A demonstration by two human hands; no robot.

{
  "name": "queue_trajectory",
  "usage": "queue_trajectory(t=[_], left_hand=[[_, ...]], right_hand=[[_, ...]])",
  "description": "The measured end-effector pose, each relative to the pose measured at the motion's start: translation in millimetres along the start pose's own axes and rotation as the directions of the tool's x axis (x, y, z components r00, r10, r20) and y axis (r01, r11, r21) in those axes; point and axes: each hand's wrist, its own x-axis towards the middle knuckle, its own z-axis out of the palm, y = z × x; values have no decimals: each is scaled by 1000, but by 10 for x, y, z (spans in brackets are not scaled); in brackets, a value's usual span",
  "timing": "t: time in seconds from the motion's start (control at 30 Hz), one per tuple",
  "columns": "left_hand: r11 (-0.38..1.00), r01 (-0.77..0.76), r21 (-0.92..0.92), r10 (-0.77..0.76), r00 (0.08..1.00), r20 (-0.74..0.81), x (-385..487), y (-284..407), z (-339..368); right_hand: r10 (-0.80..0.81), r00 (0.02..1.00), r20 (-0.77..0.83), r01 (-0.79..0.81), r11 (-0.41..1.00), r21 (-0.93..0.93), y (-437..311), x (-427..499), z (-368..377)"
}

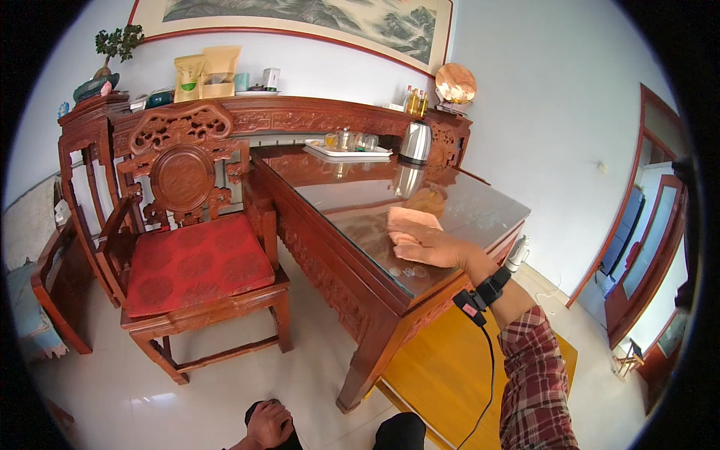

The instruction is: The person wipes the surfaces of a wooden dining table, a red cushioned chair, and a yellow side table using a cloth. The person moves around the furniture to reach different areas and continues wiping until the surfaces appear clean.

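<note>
My right hand (430, 246) presses a folded peach-coloured cloth (413, 218) flat onto the glass top of a carved reddish-brown wooden table (360, 197). Its fingers lie over the cloth, near the table's front corner. Pale smudges or printed marks (409, 272) show on the surface just in front of the fingers. Low in the view, my left hand (271, 424) rests on my dark-clothed leg (289, 441). Its fingers are curled together, and nothing shows in them.
A white tray (346, 153) of glassware and a steel electric kettle (416, 143) stand at the table's far end. Left is a carved armchair (275, 298) with a red cushion (197, 264). A yellow wooden board (444, 360) lies below. A cable (488, 382) hangs from my right wrist.
</note>
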Motion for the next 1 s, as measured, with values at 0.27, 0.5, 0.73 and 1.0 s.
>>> queue_trajectory(t=[0.27, 0.5, 0.73, 1.0], left_hand=[[999, -6, 37, 7, 1000, -18, 11, 7, 98], [999, 38, -22, -39, 999, -32, -109, -44, 14], [999, 49, -12, -50, 993, -108, -309, -131, -35], [987, 130, -91, -128, 991, 34, -278, -220, -17]], right_hand=[[-324, 946, -11, 323, 944, -66, -538, -353, 299], [-23, 952, -304, 0, 997, -75, -171, -479, 236], [173, 909, -380, -148, 984, 94, -278, -525, 353], [76, 943, -324, -65, 997, 45, -863, -672, 513]])
